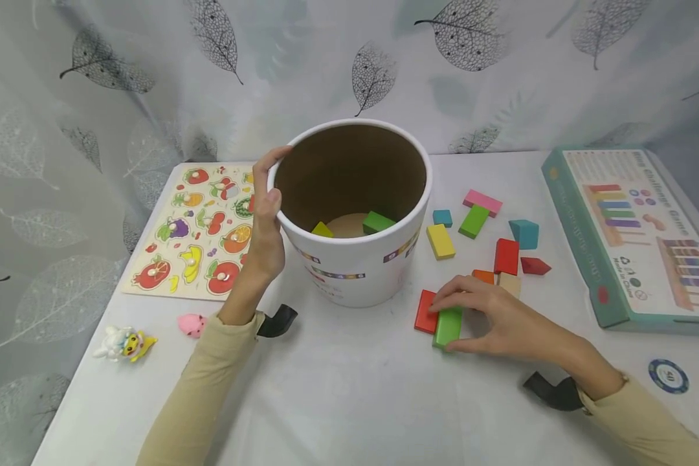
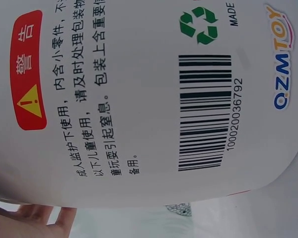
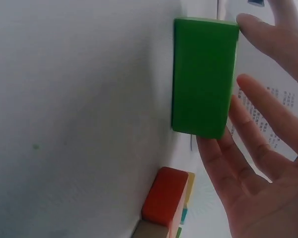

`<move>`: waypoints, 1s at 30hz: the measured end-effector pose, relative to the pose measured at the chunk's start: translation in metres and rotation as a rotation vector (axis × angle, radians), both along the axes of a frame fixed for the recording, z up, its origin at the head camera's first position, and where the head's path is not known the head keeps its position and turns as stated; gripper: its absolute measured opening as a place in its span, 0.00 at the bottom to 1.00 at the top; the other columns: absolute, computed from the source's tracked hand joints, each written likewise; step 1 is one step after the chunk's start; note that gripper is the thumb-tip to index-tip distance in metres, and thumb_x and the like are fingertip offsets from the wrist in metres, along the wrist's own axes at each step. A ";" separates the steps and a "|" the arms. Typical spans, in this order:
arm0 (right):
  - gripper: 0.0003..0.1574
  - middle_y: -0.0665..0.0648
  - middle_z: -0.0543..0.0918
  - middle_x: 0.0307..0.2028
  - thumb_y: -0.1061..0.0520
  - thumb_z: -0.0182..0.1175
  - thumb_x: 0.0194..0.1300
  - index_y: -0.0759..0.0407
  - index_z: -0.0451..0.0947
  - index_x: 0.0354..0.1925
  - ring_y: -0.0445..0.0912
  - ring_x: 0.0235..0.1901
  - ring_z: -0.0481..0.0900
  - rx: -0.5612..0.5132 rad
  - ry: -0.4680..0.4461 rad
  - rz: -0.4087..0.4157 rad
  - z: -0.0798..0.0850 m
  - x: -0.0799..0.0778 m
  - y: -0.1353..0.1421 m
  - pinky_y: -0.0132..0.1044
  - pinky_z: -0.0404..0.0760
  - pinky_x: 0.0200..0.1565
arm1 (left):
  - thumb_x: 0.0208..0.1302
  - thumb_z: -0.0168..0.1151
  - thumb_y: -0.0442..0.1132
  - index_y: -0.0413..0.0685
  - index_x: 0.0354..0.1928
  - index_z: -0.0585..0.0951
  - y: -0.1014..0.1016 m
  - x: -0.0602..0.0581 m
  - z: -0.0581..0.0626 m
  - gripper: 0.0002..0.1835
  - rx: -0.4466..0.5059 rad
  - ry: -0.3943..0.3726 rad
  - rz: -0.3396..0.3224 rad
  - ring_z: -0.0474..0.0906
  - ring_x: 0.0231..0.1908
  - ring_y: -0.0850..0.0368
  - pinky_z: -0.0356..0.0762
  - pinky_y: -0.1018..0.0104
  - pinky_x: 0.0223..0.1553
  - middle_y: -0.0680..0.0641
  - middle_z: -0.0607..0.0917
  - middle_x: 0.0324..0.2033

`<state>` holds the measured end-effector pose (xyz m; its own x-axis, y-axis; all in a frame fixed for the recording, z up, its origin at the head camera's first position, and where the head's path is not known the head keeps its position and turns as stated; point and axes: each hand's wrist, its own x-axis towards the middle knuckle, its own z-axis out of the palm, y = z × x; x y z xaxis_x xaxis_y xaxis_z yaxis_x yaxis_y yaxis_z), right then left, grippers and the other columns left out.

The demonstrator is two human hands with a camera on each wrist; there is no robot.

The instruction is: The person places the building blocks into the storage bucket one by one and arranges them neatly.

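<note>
A white bucket stands upright at the middle of the table, with a green block and a yellow block visible inside. My left hand grips its rim on the left side. In the left wrist view the bucket's printed wall, with a barcode, fills most of the frame. To the right of the bucket, my right hand holds a green block by its ends, thumb at the near end and fingers at the far one. Beside that block lies a red block, partly under the fingertips.
Several loose blocks, among them a yellow one and a red one, lie beyond my right hand. A boxed game is at the right, near a poker chip. Left are a fruit puzzle board and small toy figures.
</note>
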<state>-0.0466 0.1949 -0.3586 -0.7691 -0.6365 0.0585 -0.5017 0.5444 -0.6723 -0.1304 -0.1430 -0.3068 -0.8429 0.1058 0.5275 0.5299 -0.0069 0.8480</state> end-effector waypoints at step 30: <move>0.39 0.51 0.78 0.53 0.52 0.78 0.45 0.53 0.78 0.57 0.45 0.51 0.75 0.138 0.115 -0.118 0.019 -0.038 0.021 0.38 0.85 0.39 | 0.61 0.42 0.65 0.53 0.70 0.59 -0.001 0.000 -0.001 0.38 -0.009 -0.001 0.005 0.63 0.64 0.46 0.63 0.53 0.63 0.46 0.67 0.65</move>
<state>-0.0851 0.2159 -0.3394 -0.8319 -0.5506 0.0689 -0.4984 0.6868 -0.5291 -0.1303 -0.1440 -0.3077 -0.8442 0.1062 0.5254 0.5287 0.0033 0.8488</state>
